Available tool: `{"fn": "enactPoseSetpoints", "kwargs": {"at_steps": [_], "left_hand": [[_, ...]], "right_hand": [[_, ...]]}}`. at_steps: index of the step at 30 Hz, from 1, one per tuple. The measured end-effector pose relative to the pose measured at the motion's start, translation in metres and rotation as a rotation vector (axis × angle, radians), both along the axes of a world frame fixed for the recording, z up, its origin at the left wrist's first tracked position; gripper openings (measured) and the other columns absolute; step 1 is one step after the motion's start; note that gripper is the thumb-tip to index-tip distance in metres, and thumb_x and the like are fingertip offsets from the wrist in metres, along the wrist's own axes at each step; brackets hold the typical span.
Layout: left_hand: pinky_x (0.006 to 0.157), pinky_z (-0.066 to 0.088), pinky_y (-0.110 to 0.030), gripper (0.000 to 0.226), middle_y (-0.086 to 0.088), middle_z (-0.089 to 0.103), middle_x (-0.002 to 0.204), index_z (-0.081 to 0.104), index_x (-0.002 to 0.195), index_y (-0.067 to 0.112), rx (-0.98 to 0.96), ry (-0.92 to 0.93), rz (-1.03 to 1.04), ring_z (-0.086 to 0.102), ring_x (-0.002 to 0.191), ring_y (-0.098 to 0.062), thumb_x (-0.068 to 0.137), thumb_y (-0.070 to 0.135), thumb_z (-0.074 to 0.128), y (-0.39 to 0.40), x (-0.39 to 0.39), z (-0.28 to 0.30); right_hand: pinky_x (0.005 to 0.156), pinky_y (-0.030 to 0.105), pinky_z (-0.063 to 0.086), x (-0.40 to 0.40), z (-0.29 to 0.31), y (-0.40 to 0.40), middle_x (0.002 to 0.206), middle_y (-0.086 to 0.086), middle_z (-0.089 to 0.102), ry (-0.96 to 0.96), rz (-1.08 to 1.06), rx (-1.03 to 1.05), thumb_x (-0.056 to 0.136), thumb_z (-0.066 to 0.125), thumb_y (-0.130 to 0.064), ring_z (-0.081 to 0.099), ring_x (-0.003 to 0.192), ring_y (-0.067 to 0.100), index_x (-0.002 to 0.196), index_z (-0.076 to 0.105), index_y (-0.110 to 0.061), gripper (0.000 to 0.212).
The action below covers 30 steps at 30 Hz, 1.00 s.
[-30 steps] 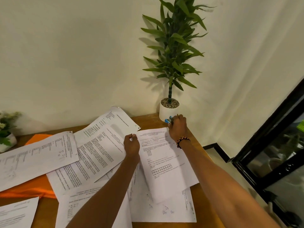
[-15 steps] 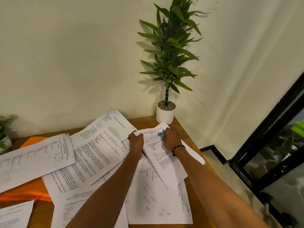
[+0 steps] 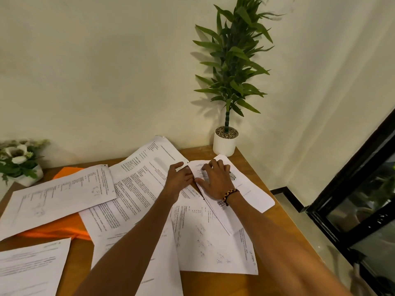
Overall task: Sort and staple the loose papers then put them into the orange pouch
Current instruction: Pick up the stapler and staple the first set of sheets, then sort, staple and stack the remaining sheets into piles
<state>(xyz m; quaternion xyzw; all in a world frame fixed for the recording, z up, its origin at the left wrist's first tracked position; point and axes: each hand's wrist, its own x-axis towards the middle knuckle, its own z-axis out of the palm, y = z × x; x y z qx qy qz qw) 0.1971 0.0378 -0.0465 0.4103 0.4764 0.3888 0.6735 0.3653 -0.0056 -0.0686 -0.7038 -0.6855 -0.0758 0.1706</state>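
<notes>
Fingers (image 3: 208, 167) of both hands spread flat on overlapping papers (image 3: 245, 186), stapler (image 3: 233, 176) just beyond.

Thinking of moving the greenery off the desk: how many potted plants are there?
2. The tall leafy plant stands at the desk's far right corner; the flowering plant sits at the far left edge, partly cut off.

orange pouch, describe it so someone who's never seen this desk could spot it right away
Start at the wooden desk and go to its left half, near the small white pot of white flowers. The flat orange pouch lies under the loose printed white papers, only its corner and middle showing. It is the only bright orange thing among white sheets.
</notes>
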Motion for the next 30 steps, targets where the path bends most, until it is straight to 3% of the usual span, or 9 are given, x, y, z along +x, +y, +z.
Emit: {"fn": "enactPoseSetpoints", "kwargs": {"at_steps": [2,7,12,17,20,23,25,27,30], "left_hand": [[0.093,0.060,-0.039,0.037,-0.007,0.070,0.117,0.047,0.135,0.022,0.046,0.066,-0.021,0.073,0.101,-0.021,0.100,0.015,0.058,-0.004,-0.004,-0.002],[0.096,0.055,-0.036,0.036,0.002,0.060,0.128,0.048,0.134,0.025,0.332,0.536,-0.117,0.064,0.109,-0.019,0.099,0.022,0.057,-0.018,-0.014,-0.008],[0.076,0.060,-0.028,0.030,-0.001,0.069,0.118,0.056,0.121,0.029,0.352,0.469,-0.069,0.070,0.095,-0.015,0.094,0.018,0.063,-0.022,-0.039,-0.011],[0.072,0.055,-0.018,0.023,0.005,0.068,0.109,0.059,0.118,0.029,0.500,0.588,-0.113,0.067,0.091,-0.007,0.098,0.020,0.064,-0.023,-0.068,-0.014],[0.077,0.052,-0.014,0.025,0.007,0.070,0.104,0.064,0.114,0.023,0.634,0.622,-0.087,0.068,0.096,-0.011,0.096,0.006,0.062,-0.026,-0.084,-0.017],[0.093,0.056,-0.033,0.027,0.002,0.069,0.110,0.065,0.114,0.020,0.676,0.685,0.039,0.065,0.103,-0.013,0.094,0.002,0.060,-0.027,-0.104,-0.022],[0.101,0.051,-0.037,0.032,0.001,0.063,0.125,0.061,0.124,0.023,0.721,0.843,-0.054,0.059,0.116,-0.017,0.093,0.019,0.068,-0.028,-0.115,-0.029],[0.105,0.045,-0.036,0.051,0.003,0.055,0.136,0.055,0.133,0.027,0.757,1.006,-0.220,0.052,0.124,-0.018,0.088,0.041,0.072,-0.031,-0.121,-0.038],[0.109,0.043,-0.037,0.062,0.004,0.051,0.142,0.051,0.137,0.029,0.731,0.932,-0.236,0.048,0.129,-0.016,0.083,0.046,0.076,-0.034,-0.124,-0.044]], "right_hand": [[0.093,0.046,0.033,-0.005,0.000,-0.006,0.116,0.000,0.049,0.033,0.035,0.000,0.084,0.041,-0.078,0.041,0.109,0.023,0.122,0.053,-0.027,0.065],[0.098,0.047,0.030,-0.009,-0.001,-0.016,0.126,0.003,0.048,-0.021,0.115,-0.145,0.078,0.055,-0.075,0.041,0.118,0.027,0.135,0.044,-0.028,0.075],[0.093,0.046,0.035,-0.016,0.000,-0.026,0.113,0.001,0.049,-0.001,0.160,-0.110,0.083,0.054,-0.066,0.041,0.108,0.023,0.118,0.054,-0.026,0.053],[0.090,0.044,0.037,-0.029,0.000,-0.029,0.113,0.000,0.044,0.022,0.218,-0.207,0.070,0.069,-0.039,0.038,0.107,0.021,0.112,0.051,-0.025,0.048],[0.089,0.043,0.037,-0.031,-0.003,-0.030,0.114,0.000,0.044,0.058,0.206,-0.229,0.070,0.070,-0.036,0.039,0.108,0.022,0.113,0.053,-0.025,0.047],[0.089,0.042,0.036,-0.034,-0.004,-0.032,0.112,0.000,0.044,0.030,0.202,-0.216,0.075,0.067,-0.050,0.039,0.108,0.022,0.111,0.057,-0.025,0.044],[0.088,0.042,0.035,-0.040,-0.008,-0.033,0.113,0.000,0.044,-0.035,0.219,-0.208,0.078,0.058,-0.069,0.039,0.107,0.021,0.119,0.052,-0.028,0.058],[0.088,0.042,0.033,-0.044,-0.008,-0.031,0.118,0.001,0.043,-0.042,0.213,-0.219,0.074,0.052,-0.083,0.038,0.108,0.021,0.134,0.042,-0.031,0.080],[0.088,0.043,0.032,-0.048,-0.004,-0.026,0.121,0.002,0.042,-0.038,0.211,-0.248,0.065,0.046,-0.095,0.038,0.109,0.022,0.142,0.035,-0.031,0.100]]}}
